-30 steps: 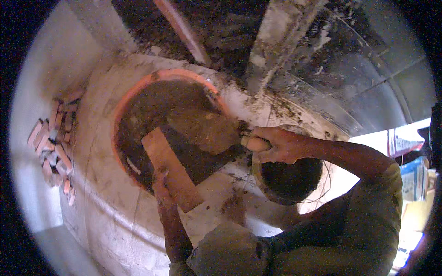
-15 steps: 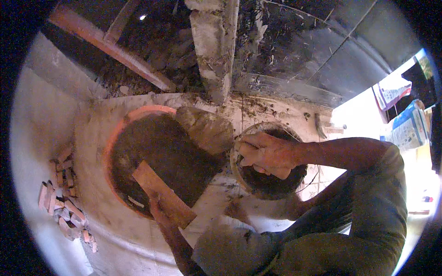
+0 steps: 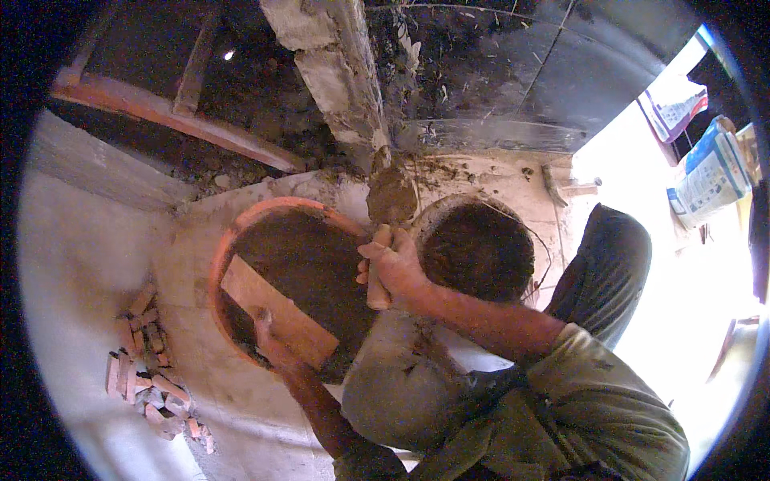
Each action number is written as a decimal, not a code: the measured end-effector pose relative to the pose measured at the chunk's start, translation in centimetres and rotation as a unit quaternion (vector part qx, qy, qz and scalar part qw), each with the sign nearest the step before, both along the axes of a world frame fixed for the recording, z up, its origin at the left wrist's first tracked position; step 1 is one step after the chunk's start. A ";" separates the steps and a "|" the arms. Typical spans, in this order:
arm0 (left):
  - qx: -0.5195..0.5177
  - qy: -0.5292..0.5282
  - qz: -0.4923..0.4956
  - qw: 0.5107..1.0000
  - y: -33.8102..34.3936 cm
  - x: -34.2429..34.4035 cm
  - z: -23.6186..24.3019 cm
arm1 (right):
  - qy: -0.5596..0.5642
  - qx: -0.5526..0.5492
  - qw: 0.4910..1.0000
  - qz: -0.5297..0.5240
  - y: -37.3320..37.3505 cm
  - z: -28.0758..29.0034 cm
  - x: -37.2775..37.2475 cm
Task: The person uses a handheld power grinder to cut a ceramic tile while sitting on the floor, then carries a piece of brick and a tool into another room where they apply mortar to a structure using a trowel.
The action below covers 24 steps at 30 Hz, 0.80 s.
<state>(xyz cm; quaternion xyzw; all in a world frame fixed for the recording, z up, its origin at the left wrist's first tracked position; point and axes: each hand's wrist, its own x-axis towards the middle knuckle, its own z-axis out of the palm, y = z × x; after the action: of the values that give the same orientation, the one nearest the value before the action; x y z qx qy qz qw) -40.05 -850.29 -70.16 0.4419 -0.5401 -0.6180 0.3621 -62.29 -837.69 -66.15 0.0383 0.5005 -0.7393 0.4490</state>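
Note:
My left hand [image 3: 269,337] grips a flat tan board [image 3: 297,313] lying at a slant over the dark mix in an orange tub [image 3: 241,215]. My right hand [image 3: 395,264] is closed round the pale handle of a trowel [image 3: 378,293], between the tub and a round bucket [image 3: 521,220] of dark material. The trowel's mud-covered blade [image 3: 391,196] points away from me, near the foot of a rough pillar [image 3: 337,80].
Broken brick pieces [image 3: 164,385] lie beside the white wall at left. Behind are a reddish beam [image 3: 160,120], dark rubble [image 3: 224,180] and dark tiling [image 3: 497,80]. Printed sacks [image 3: 706,180] and a short tool [image 3: 553,184] are at right. My bent legs [image 3: 593,264] are close by.
My right hand has moved left from over the bucket, turning the trowel blade from the tub toward the pillar. My left hand still grips the board. The view has shifted.

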 end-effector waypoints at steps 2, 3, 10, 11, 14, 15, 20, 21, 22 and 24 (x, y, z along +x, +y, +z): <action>-0.081 -0.056 -0.012 0.995 -0.4 1.5 0.3 | 0.031 0.013 0.997 -0.074 -1.7 -1.1 0.9; -0.079 -0.070 -0.010 0.994 -0.7 2.5 0.2 | 0.021 0.013 0.996 -0.080 -2.4 -2.4 1.1; 0.032 -0.067 0.062 0.995 -0.4 10.6 -0.2 | 0.088 0.061 0.984 -0.144 -4.5 -6.2 0.5; 0.037 -0.068 0.066 0.995 0.0 11.0 -0.5 | 0.115 0.064 0.979 -0.155 -4.5 -6.8 0.4; 0.054 -0.067 0.074 0.994 0.6 12.0 -0.9 | 0.104 0.002 0.983 -0.154 -5.3 -6.2 0.2; 0.056 -0.070 0.077 0.993 0.8 12.4 -1.0 | 0.095 0.017 0.986 -0.133 -5.7 -5.8 0.3; -0.059 -0.139 0.038 0.988 1.7 12.5 -2.4 | 0.406 0.146 0.870 -0.241 -8.4 -13.1 -1.0; 0.013 -0.113 0.053 0.992 1.6 13.0 -2.1 | 0.410 0.168 0.864 -0.239 -8.8 -12.0 -0.8; 0.089 -0.085 0.064 0.990 1.7 13.1 -1.8 | 0.416 0.194 0.856 -0.239 -8.9 -11.0 -0.9; 0.087 -0.105 0.084 0.987 2.3 12.6 -1.4 | 0.236 0.163 0.931 -0.227 -9.3 -10.6 -1.2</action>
<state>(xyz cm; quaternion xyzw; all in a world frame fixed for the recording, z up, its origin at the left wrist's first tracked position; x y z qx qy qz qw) -27.50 -847.98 -71.61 0.5779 -0.4805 -0.5802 0.3140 -63.49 -846.99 -76.71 0.0475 0.6838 -0.7172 0.1258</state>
